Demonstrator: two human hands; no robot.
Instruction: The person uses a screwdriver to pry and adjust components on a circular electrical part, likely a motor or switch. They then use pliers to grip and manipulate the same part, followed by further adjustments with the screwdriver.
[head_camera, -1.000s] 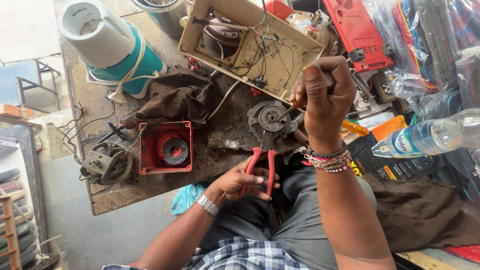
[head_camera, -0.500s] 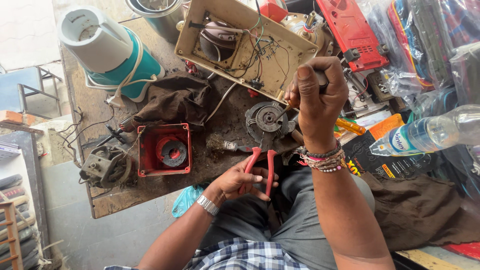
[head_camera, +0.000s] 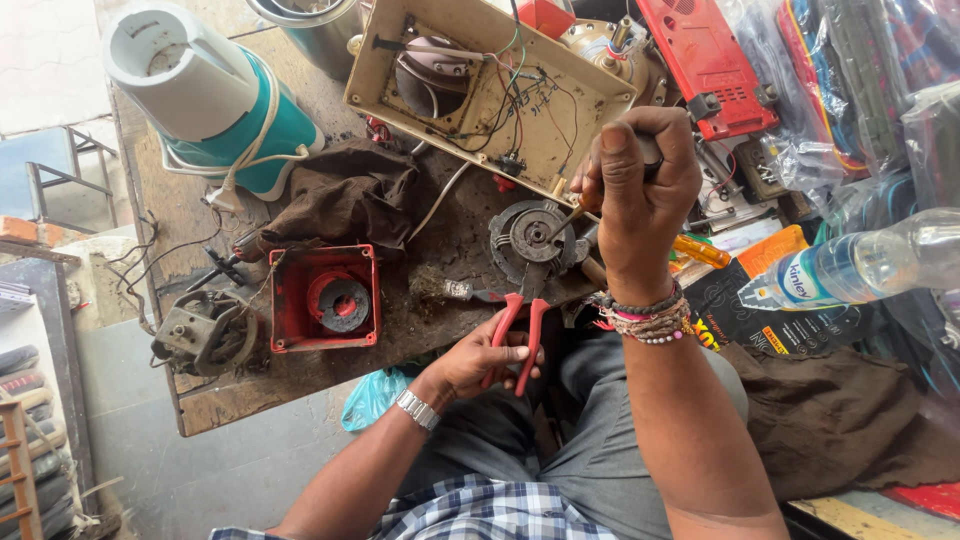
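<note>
My left hand (head_camera: 478, 358) grips the red handles of a pair of pliers (head_camera: 517, 320), whose jaws reach the lower edge of a round dark motor part (head_camera: 530, 240) at the near edge of the workbench. My right hand (head_camera: 640, 195) is closed in a fist on a screwdriver handle, and its thin shaft (head_camera: 570, 217) slants down to the motor part. Beaded bracelets circle my right wrist, a metal watch my left.
A beige appliance base (head_camera: 470, 85) with exposed wires lies behind the motor part. A red square housing (head_camera: 322, 297), a dark rag (head_camera: 345, 195), a white and teal mixer body (head_camera: 205, 95), another motor (head_camera: 205, 332), a plastic bottle (head_camera: 860, 265) and an orange-handled tool (head_camera: 700, 250) surround it.
The view has shifted slightly. My right hand sits a little lower over the motor part; my left hand keeps hold of the pliers in the same place.
</note>
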